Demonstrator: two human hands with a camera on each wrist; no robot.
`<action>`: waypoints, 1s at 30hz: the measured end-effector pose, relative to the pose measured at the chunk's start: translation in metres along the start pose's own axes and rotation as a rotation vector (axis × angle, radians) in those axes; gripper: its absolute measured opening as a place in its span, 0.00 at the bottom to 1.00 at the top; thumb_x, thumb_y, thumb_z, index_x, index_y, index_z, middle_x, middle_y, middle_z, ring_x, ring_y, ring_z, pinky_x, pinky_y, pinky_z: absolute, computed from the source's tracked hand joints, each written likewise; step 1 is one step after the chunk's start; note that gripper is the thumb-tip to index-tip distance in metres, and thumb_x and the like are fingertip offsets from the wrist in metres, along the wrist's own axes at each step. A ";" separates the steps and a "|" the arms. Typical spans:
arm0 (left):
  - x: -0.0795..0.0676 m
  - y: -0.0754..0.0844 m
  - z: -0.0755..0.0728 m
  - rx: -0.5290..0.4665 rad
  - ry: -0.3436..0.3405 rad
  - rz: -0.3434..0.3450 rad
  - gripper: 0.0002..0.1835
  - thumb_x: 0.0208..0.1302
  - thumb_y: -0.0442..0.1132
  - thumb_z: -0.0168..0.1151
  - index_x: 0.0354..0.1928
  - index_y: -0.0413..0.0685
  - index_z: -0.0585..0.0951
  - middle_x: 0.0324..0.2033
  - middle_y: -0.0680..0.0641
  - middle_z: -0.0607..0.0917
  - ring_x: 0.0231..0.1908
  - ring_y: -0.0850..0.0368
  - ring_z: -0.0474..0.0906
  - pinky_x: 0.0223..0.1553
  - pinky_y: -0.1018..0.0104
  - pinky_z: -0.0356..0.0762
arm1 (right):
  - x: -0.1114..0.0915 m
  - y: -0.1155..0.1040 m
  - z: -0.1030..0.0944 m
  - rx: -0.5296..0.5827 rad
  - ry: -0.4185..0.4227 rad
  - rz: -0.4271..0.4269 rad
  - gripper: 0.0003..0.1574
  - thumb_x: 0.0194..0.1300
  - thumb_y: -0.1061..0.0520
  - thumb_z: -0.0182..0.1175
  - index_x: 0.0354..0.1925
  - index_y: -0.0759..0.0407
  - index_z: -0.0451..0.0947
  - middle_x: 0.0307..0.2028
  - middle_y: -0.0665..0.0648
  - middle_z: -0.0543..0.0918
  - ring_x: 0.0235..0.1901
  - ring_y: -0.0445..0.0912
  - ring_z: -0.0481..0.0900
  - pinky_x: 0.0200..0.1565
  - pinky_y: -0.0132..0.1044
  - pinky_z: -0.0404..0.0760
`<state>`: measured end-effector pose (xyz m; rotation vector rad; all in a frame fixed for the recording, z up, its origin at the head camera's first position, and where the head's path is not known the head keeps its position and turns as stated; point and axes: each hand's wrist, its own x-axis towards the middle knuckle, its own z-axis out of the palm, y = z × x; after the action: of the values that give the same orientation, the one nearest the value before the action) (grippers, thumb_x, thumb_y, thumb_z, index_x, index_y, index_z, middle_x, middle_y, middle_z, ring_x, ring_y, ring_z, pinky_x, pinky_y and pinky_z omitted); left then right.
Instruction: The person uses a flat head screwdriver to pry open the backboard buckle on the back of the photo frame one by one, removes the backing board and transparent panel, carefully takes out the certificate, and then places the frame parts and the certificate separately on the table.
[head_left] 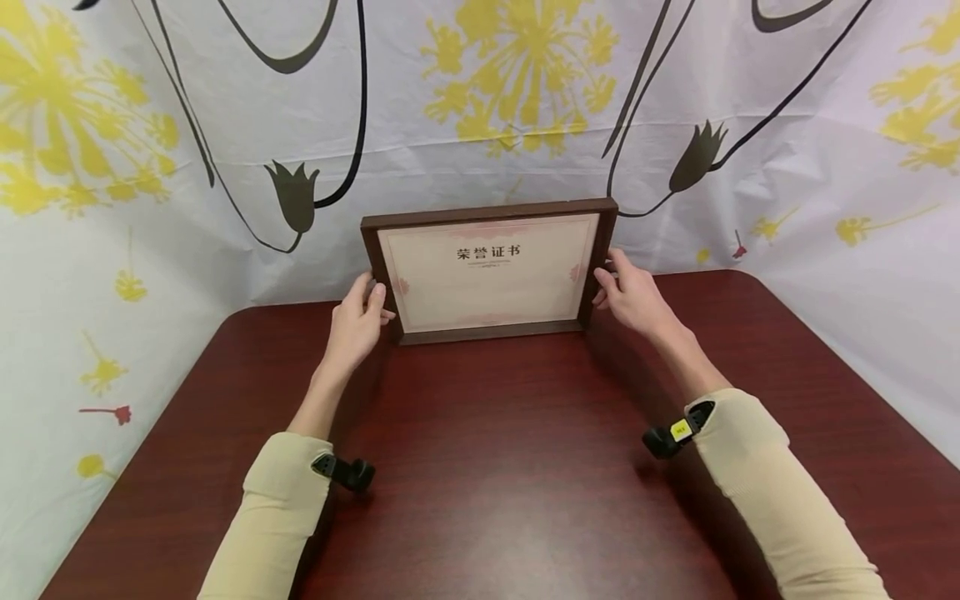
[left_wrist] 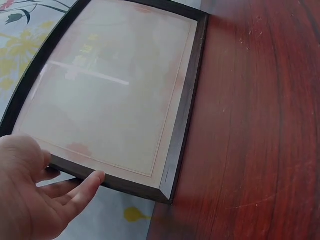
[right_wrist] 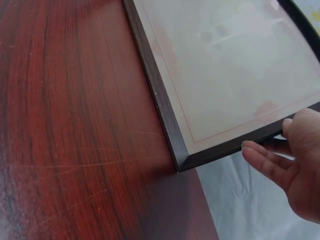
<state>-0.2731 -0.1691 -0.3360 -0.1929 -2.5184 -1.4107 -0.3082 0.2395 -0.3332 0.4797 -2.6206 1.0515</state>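
2 cream sleeves [head_left: 277,508] with small black wrist cameras are seen closest in, stretched over a dark red wooden table [head_left: 510,467]. Past them, a dark brown framed certificate [head_left: 489,271] is stood upright on its long edge at the far side of the table, right up against a white backdrop cloth [head_left: 825,167] printed with yellow flowers. It's caught between the 2 sets of fingers: the left hand [head_left: 356,321] is curled loosely round its left edge, the right hand [head_left: 633,292] is curled round its right edge, fingers narrow and touching wood, thumbs in front.
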 end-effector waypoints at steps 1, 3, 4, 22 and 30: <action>0.000 0.000 0.000 -0.004 0.012 0.001 0.29 0.83 0.48 0.41 0.77 0.41 0.58 0.58 0.33 0.79 0.47 0.37 0.84 0.54 0.48 0.78 | -0.001 0.000 -0.001 0.007 0.001 -0.006 0.23 0.82 0.57 0.44 0.67 0.69 0.61 0.47 0.72 0.80 0.32 0.63 0.86 0.33 0.41 0.83; -0.002 0.001 0.001 -0.009 0.036 0.002 0.28 0.83 0.48 0.40 0.76 0.40 0.60 0.55 0.33 0.81 0.45 0.37 0.85 0.54 0.48 0.78 | -0.003 0.000 -0.003 0.012 -0.002 -0.018 0.22 0.82 0.58 0.44 0.67 0.67 0.61 0.46 0.71 0.81 0.32 0.62 0.86 0.33 0.38 0.82; -0.002 0.001 0.001 -0.012 0.047 -0.001 0.28 0.83 0.48 0.40 0.75 0.39 0.62 0.53 0.33 0.82 0.45 0.37 0.85 0.54 0.49 0.78 | -0.004 0.000 -0.003 0.016 -0.002 -0.023 0.21 0.82 0.58 0.45 0.66 0.67 0.62 0.45 0.70 0.82 0.32 0.61 0.86 0.33 0.36 0.82; -0.030 0.004 -0.002 -0.208 0.039 -0.084 0.27 0.81 0.54 0.39 0.65 0.42 0.74 0.57 0.37 0.80 0.51 0.41 0.84 0.60 0.53 0.74 | -0.032 0.009 -0.012 0.214 -0.067 -0.011 0.22 0.82 0.54 0.46 0.53 0.70 0.79 0.37 0.69 0.86 0.35 0.53 0.88 0.42 0.37 0.84; -0.046 0.006 0.000 -0.234 0.032 -0.082 0.26 0.79 0.58 0.40 0.50 0.39 0.72 0.53 0.37 0.79 0.53 0.43 0.83 0.63 0.54 0.72 | -0.042 0.007 -0.014 0.077 -0.030 -0.021 0.23 0.82 0.53 0.46 0.40 0.66 0.82 0.32 0.60 0.88 0.32 0.48 0.86 0.36 0.27 0.75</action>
<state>-0.2278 -0.1659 -0.3432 -0.1088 -2.3554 -1.7260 -0.2711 0.2630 -0.3432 0.5428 -2.6026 1.1512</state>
